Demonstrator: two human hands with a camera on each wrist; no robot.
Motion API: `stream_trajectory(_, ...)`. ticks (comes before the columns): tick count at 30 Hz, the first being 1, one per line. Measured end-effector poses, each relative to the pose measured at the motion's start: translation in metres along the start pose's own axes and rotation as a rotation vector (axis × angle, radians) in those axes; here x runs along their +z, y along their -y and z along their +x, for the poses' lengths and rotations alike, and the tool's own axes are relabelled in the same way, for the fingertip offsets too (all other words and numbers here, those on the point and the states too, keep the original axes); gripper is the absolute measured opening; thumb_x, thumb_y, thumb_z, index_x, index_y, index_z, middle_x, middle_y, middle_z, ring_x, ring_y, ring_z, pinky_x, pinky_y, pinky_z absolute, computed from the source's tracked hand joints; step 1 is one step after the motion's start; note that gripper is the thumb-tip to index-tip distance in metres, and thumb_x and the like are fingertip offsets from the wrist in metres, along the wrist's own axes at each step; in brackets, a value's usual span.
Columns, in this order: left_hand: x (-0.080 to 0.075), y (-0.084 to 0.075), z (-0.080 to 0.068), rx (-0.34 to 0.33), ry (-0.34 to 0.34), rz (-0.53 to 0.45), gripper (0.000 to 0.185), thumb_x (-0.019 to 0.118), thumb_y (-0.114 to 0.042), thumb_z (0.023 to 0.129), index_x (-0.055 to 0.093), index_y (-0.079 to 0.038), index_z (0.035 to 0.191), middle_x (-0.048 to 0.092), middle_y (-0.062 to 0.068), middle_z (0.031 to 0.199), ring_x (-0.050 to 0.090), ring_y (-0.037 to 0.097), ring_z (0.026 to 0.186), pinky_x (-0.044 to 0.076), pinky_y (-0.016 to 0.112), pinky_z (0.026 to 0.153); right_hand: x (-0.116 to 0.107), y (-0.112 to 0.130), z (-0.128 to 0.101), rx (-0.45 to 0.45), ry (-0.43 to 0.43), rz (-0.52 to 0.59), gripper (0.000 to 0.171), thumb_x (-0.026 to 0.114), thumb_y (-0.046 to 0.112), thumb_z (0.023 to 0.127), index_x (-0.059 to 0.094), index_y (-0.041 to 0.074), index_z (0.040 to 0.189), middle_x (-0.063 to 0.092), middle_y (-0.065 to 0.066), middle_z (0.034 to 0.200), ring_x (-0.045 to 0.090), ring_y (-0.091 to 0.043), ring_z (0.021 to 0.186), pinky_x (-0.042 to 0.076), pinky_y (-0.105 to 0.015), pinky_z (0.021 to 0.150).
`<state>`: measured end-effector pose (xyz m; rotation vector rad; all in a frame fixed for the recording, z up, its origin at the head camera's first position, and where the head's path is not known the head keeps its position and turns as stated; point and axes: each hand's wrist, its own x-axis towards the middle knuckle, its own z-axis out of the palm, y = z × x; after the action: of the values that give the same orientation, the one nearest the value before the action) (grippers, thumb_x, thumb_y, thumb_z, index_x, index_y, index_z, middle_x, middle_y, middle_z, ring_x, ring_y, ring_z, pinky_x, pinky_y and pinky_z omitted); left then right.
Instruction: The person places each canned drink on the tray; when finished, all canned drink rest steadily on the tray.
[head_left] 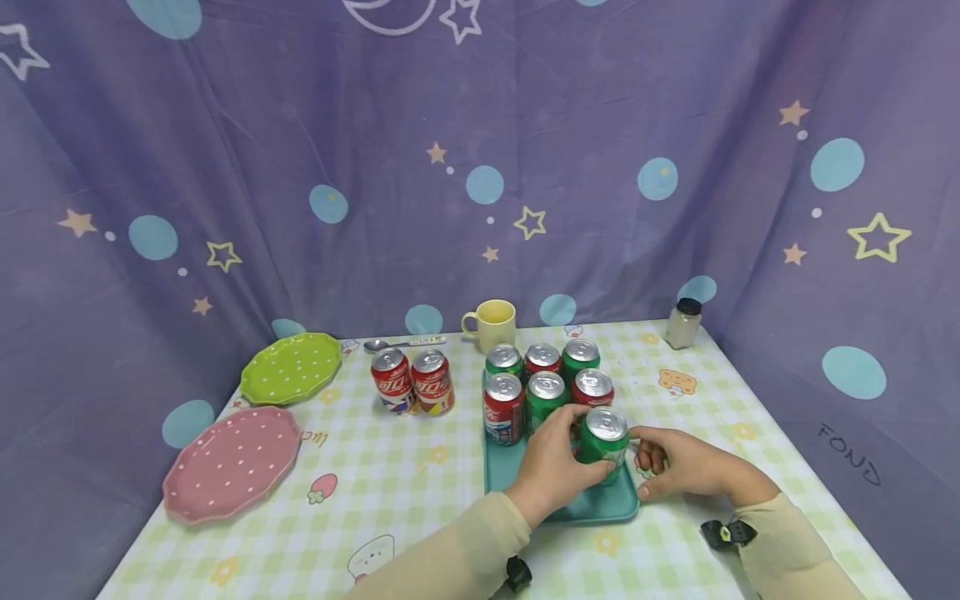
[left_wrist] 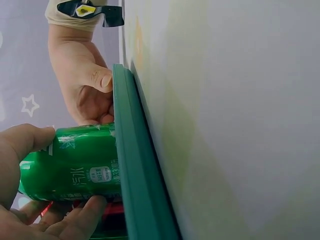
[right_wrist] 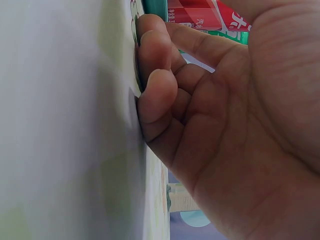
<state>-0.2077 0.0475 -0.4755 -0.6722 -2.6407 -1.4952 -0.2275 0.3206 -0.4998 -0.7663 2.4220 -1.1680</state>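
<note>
My left hand (head_left: 557, 467) grips a green soda can (head_left: 604, 446) around its side, thumb on the near side and fingers behind. In the left wrist view, that green can (left_wrist: 75, 162) stands upright with its base right at the teal tray (left_wrist: 131, 150). On the right, my right hand (head_left: 693, 465) rests low beside the tray (head_left: 600, 507), index finger reaching toward the can and thumb at the tray's corner. The right wrist view shows the right hand's fingers (right_wrist: 159, 95) loosely bent against the tablecloth. Several red and green cans (head_left: 546, 396) stand in rows farther back on the tray.
Two red cans (head_left: 412, 383) stand left of the tray. Behind are a spoon (head_left: 405, 343), a yellow mug (head_left: 495, 325) and a black-lidded jar (head_left: 683, 323). A green plate (head_left: 292, 368) and a pink plate (head_left: 232, 465) lie along the left edge. A purple curtain encloses the table.
</note>
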Motion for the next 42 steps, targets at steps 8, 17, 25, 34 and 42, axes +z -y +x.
stream_trajectory(8, -0.005, -0.001, -0.005, 0.002, 0.006, 0.065, 0.078, 0.093, -0.037, 0.081, 0.051, -0.026, 0.145, 0.06, -0.012, 0.131, 0.061, 0.015, 0.121, 0.052, 0.029, 0.1, 0.0, -0.002, 0.0, -0.014, -0.002, -0.001, 0.065, 0.093, 0.026, 0.081, 0.057, 0.007, 0.131, 0.061, -0.012, 0.093, 0.057, -0.02, 0.078, 0.051, -0.03, 0.066)
stream_trajectory(17, -0.056, 0.0, -0.007, 0.141, -0.032, -0.096, 0.074, 0.09, -0.027, 0.086, 0.05, -0.014, 0.147, 0.068, 0.003, 0.132, 0.064, 0.016, 0.124, 0.058, 0.036, 0.097, 0.0, 0.0, 0.001, -0.005, -0.002, 0.016, 0.064, 0.093, 0.025, 0.08, 0.057, 0.008, 0.129, 0.061, -0.012, 0.094, 0.057, -0.02, 0.079, 0.051, -0.03, 0.066)
stream_trajectory(25, -0.145, 0.034, 0.012, 0.33, -0.364, -0.206, 0.054, 0.084, -0.002, 0.088, 0.058, -0.004, 0.135, 0.071, 0.014, 0.123, 0.067, 0.034, 0.116, 0.055, 0.052, 0.1, 0.0, 0.002, 0.001, -0.004, 0.005, 0.019, 0.06, 0.093, 0.024, 0.081, 0.057, 0.008, 0.126, 0.06, -0.013, 0.094, 0.056, -0.021, 0.079, 0.05, -0.03, 0.066)
stream_trajectory(34, -0.234, 0.098, 0.014, 0.103, -0.631, -0.049, 0.049, 0.08, -0.004, 0.092, 0.059, -0.002, 0.137, 0.064, 0.016, 0.136, 0.056, 0.032, 0.13, 0.037, 0.052, 0.115, 0.0, 0.001, 0.001, -0.026, 0.001, 0.016, 0.058, 0.092, 0.024, 0.081, 0.058, 0.008, 0.125, 0.06, -0.013, 0.093, 0.057, -0.021, 0.079, 0.05, -0.03, 0.066)
stream_trajectory(42, -0.257, 0.158, 0.014, -0.051, -0.488, -0.09, 0.079, 0.08, -0.009, 0.094, 0.033, -0.005, 0.157, 0.047, 0.023, 0.15, 0.042, 0.043, 0.143, 0.036, 0.062, 0.117, 0.001, -0.002, 0.001, -0.038, -0.008, 0.001, 0.058, 0.093, 0.024, 0.08, 0.058, 0.008, 0.123, 0.06, -0.011, 0.092, 0.057, -0.019, 0.078, 0.051, -0.028, 0.067)
